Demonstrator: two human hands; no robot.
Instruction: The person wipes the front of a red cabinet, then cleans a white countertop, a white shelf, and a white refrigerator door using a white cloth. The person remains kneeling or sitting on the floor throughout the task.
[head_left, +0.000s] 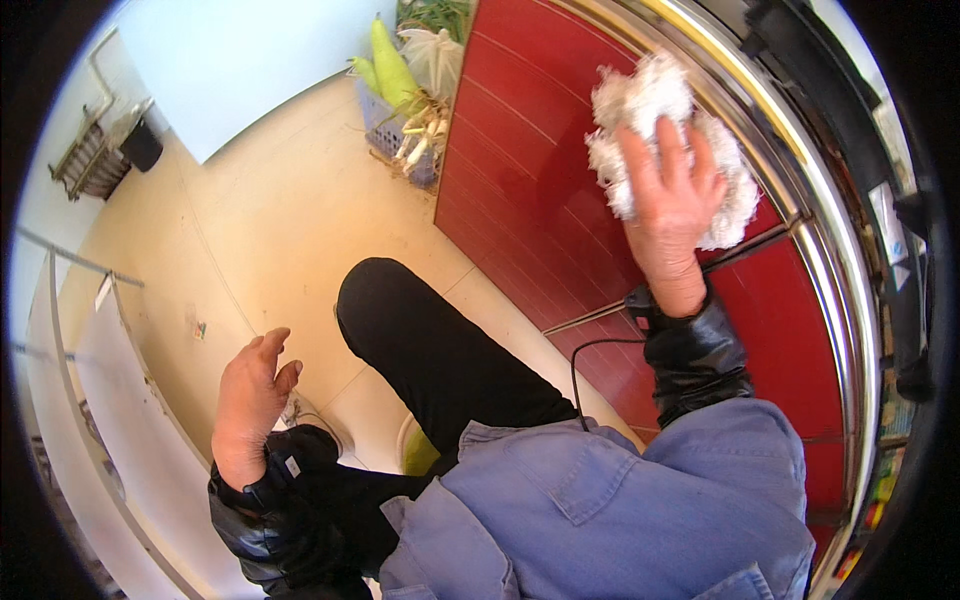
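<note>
My right hand (671, 191) lies spread on a fluffy white cloth (645, 94), pressing it against a glossy red cabinet door (525, 150) close below its metal top edge. The cloth bunches out past the fingertips and on both sides of the hand. Over the floor at the left, my left hand (255, 390) hangs in the air with its fingers slightly bent and holds nothing. A thin black cable (576, 360) loops out by my right cuff.
A lilac plastic basket (375, 120) with green and white vegetables stands at the cabinet's far end. White shelves (127, 375) rise at the left. A black bin (141, 146) stands by the far wall. Shiny metal trim (840, 300) edges the cabinet along the right.
</note>
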